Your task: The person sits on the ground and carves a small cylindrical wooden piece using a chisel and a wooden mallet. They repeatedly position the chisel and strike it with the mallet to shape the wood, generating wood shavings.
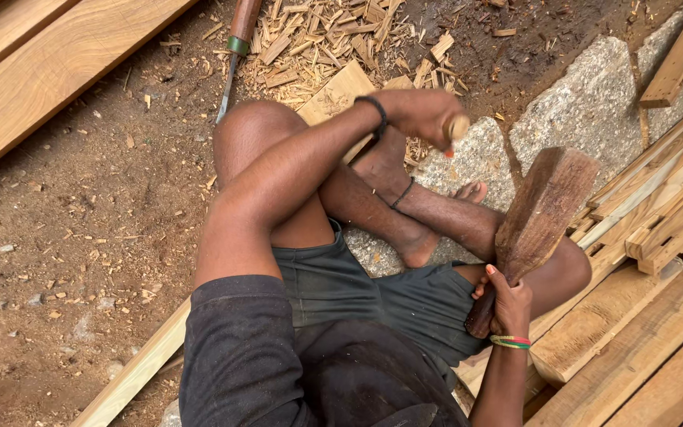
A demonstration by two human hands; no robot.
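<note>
The right hand [506, 304], low and right of centre in the frame, is clenched around the handle of a dark wooden mallet [543, 209]. The mallet's broad, worn head rises up and to the right from the fist, tilted, its flat end near the stacked planks [658, 213] at the right edge. A striped bangle [511, 341] of green, red and yellow circles that wrist.

The left hand [424, 115], in the upper middle of the frame, is closed around the pale wooden handle of a chisel [457, 128]; only the butt of the handle and a touch of red below it show past the fingers, and the blade is hidden. A black band [378, 113] sits on that wrist. The arm reaches out from a dark sleeve at the bottom, crossing over a raised bare knee.

The person sits with legs folded, in dark green shorts [357, 289], a thin black anklet [402, 194] on one ankle, bare feet resting on a grey stone slab [586, 103]. A light wooden board [337, 93] lies just beyond the knee, partly hidden by the forearm.

A heap of wood chips [326, 39] covers the ground at the top centre. A second chisel [235, 55], with a reddish-brown handle and green ferrule, lies on the earth to the left of the heap, blade pointing down the frame. Long planed beams [41, 71] fill the upper left corner, and more timber [642, 348] lies at the lower right.
</note>
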